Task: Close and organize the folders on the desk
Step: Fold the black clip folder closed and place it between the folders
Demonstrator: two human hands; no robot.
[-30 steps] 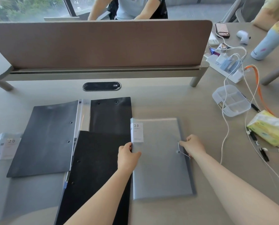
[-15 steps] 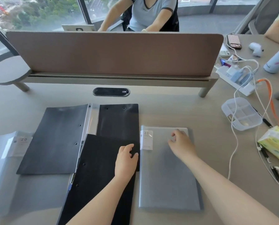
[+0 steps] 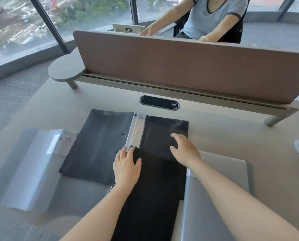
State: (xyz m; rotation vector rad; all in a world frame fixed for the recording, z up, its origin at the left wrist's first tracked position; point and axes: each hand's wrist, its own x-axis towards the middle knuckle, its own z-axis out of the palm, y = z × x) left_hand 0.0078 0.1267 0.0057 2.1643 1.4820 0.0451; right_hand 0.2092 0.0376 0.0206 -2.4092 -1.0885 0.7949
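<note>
**Both hands down on the black folders**

We've got our left hand (image 3: 127,168) lying flat, fingers spread and loose, on the top left corner of the near black folder (image 3: 152,197). It isn't gripping anything, just pressing on the cover, with the fingertips reaching the clear spine (image 3: 135,131) of the open folder (image 3: 100,145) behind it. Our right hand (image 3: 184,150) is at about 1 o'clock from the left one, fingers open and slightly curled over the open folder's right flap (image 3: 164,129); we can't tell if it touches the flap or hovers just above.

The open folder lies spread flat mid-desk, left flap at 10 o'clock from our hands, and the near folder overlaps its lower edge. The grey folder (image 3: 220,181) sits shut at 4 o'clock, touching the near black one's right edge, with our right forearm crossing it. A clear folder (image 3: 32,164) with a "20" label (image 3: 65,144) lies at 9 o'clock, just beside the open folder's left flap.

At 12 o'clock there's a cable port (image 3: 159,102) in the desk (image 3: 232,136), then the divider (image 3: 180,66) with another person (image 3: 213,18) seated beyond it.
</note>
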